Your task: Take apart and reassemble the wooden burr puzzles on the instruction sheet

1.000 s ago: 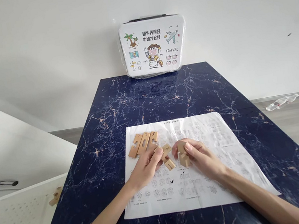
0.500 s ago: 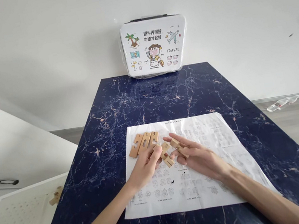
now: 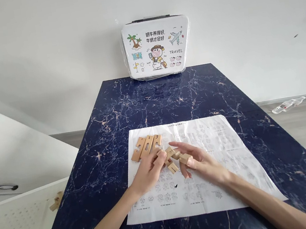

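Observation:
My left hand pinches a cluster of joined wooden puzzle pieces marked with pen, its fingers closed at the cluster's left side. Between the thumb and fingers of my right hand is another notched wooden puzzle piece, close against the cluster's right side; whether the two touch I cannot tell. Both hands are above a printed instruction sheet. Just beyond my left hand lie three flat wooden plates numbered 1, 2 and 3, with cut-outs in them.
A white cartoon travel case in plastic wrap stands at the far end of the dark blue marbled table. To the left is a white perforated basket with wooden pieces. A clear plastic item lies on the floor at right.
My right hand has turned its wooden piece, and the fingers have shifted their grip around it. My left hand holds the cluster in nearly the same place.

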The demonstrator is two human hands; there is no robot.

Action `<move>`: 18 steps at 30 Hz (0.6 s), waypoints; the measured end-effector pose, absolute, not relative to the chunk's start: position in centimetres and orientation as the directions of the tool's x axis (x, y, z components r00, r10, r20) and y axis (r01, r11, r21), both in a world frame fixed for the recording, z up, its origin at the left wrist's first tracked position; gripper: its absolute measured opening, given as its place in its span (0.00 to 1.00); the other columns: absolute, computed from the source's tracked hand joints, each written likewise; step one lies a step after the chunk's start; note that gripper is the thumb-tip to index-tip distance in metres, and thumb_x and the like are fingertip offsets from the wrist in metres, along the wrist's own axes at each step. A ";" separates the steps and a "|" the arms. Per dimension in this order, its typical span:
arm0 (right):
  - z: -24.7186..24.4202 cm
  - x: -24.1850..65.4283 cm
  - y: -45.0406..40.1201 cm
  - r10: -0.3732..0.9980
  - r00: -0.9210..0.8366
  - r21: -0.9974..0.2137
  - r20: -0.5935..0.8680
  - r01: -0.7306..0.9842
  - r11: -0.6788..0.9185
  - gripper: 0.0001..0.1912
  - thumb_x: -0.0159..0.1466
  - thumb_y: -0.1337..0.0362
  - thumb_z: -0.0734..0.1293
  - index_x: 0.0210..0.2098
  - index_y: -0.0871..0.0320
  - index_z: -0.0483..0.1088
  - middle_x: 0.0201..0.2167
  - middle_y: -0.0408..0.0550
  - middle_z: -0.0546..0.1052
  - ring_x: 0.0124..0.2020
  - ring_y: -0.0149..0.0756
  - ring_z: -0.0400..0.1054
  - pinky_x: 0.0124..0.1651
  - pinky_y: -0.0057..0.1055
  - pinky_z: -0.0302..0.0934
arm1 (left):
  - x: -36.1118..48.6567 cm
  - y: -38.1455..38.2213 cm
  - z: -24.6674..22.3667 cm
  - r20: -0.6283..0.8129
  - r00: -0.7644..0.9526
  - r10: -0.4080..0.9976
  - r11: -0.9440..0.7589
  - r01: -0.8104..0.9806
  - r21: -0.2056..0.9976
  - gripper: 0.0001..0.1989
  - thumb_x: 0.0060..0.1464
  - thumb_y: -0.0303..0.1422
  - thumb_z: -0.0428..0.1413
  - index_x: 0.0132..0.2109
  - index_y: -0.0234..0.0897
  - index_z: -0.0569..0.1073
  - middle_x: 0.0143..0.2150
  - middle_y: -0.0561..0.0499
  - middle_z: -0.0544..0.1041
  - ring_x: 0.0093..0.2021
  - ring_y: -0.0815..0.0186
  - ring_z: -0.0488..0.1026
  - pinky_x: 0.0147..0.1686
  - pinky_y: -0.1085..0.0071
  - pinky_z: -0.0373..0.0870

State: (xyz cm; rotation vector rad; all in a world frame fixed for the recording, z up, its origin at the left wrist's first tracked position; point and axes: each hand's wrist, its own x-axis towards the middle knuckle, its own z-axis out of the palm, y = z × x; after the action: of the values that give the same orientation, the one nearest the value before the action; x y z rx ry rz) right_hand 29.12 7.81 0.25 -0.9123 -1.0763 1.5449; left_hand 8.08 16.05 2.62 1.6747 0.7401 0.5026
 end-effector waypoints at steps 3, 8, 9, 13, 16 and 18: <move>0.1 28.5 7.6 0.981 -0.195 -0.958 0.006 -0.282 -0.050 0.35 0.67 0.43 0.74 0.67 0.51 0.65 0.45 0.50 0.77 0.27 0.32 0.75 0.29 0.31 0.67 | 7.9 15.8 2.1 0.046 0.734 0.678 -0.341 0.257 0.904 0.25 0.75 0.50 0.43 0.33 0.40 0.63 0.27 0.55 0.62 0.27 0.66 0.60 0.29 0.68 0.58; 0.0 27.8 7.3 0.987 -0.162 -0.968 0.019 -0.250 -0.022 0.31 0.69 0.44 0.73 0.64 0.51 0.63 0.52 0.55 0.77 0.31 0.35 0.78 0.27 0.30 0.68 | 7.7 15.5 1.6 0.161 0.742 0.651 -0.542 0.305 0.783 0.20 0.77 0.44 0.41 0.36 0.40 0.63 0.25 0.56 0.64 0.23 0.66 0.62 0.28 0.67 0.57; 0.0 27.7 7.2 0.989 -0.148 -0.973 0.021 -0.232 -0.015 0.31 0.70 0.44 0.72 0.64 0.51 0.63 0.52 0.55 0.77 0.32 0.36 0.78 0.29 0.32 0.69 | 7.6 15.5 1.5 0.170 0.738 0.653 -0.556 0.315 0.769 0.19 0.77 0.43 0.41 0.37 0.40 0.63 0.25 0.56 0.65 0.24 0.66 0.63 0.28 0.67 0.57; 0.1 27.5 7.0 0.998 -0.042 -0.997 0.040 -0.071 0.037 0.32 0.68 0.41 0.72 0.62 0.49 0.63 0.53 0.55 0.78 0.45 0.45 0.78 0.47 0.43 0.74 | 7.7 15.5 1.2 0.195 0.733 0.652 -0.598 0.338 0.726 0.16 0.77 0.40 0.40 0.40 0.40 0.64 0.27 0.55 0.69 0.24 0.64 0.65 0.29 0.66 0.59; 0.1 27.5 6.8 0.997 0.009 -0.997 0.082 0.018 0.082 0.33 0.67 0.39 0.72 0.62 0.48 0.62 0.52 0.54 0.79 0.52 0.50 0.76 0.56 0.48 0.70 | 7.7 15.5 1.1 0.207 0.743 0.637 -0.620 0.334 0.710 0.16 0.77 0.40 0.40 0.38 0.41 0.61 0.25 0.56 0.65 0.23 0.64 0.63 0.28 0.66 0.57; 0.0 27.5 6.8 0.995 0.012 -0.995 0.100 0.021 0.100 0.33 0.67 0.38 0.72 0.63 0.47 0.61 0.52 0.54 0.79 0.53 0.51 0.75 0.57 0.50 0.69 | 7.7 15.4 1.0 0.205 0.743 0.638 -0.619 0.336 0.709 0.17 0.77 0.40 0.40 0.37 0.42 0.60 0.24 0.56 0.64 0.22 0.64 0.62 0.27 0.66 0.57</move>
State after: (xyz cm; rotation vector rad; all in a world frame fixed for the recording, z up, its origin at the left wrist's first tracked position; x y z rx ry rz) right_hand 27.49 6.77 0.02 -1.1559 -1.2606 1.1162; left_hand 7.75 15.41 1.01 2.2732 0.7291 0.5872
